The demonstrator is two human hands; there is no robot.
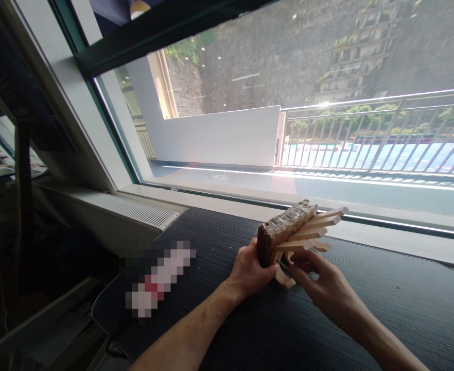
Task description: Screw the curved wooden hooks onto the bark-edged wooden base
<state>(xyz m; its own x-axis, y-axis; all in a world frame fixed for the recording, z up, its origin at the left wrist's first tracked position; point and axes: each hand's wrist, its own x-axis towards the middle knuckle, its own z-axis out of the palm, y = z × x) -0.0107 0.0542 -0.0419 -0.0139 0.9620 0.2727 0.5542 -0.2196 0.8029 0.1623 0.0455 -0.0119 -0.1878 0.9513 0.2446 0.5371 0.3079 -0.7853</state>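
My left hand [250, 268] is closed around the near end of a rough, bark-covered wood block [289, 219], held tilted above the dark table. Several pale wooden sticks [319, 222] jut from the block's right side, side by side. Below them hang curved pale wood pieces [284, 280], close to my left thumb. My right hand [319, 273] is at the underside of the sticks, its fingers pinched together near a curved piece. What lies between those fingertips is mostly hidden; a thin dark sliver shows beside them.
The black wood-grain table [389, 309] spreads under both hands. A blurred pink and red item [161, 281] lies on its left part. Behind the table run a window sill [227, 203] and a large window, with a metal railing [381, 134] outside. A white vented unit [134, 206] stands at left.
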